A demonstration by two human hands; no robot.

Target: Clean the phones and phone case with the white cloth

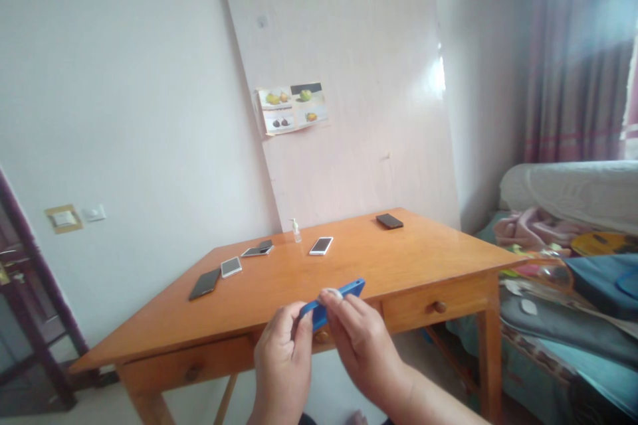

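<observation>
Blue phone (pixel 319 316) is held up, tilted, at the front edge of the desk (pixel 279 282), its left end pinched by the grip of the left hand (pixel 283 350), apparently so that it is steadied while a white wad (pixel 335 293) is pinched against it by the right hand (pixel 365 344). Forward room is bounded by the white phone (pixel 321 246) and the pump bottle (pixel 297 235); below, clearance may be limited by the drawer knob (pixel 322 337).

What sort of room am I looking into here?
Probably a room in a home: there is a curtain, a sofa or bed with belongings heaped on it, and a wooden table with drawers.
</observation>
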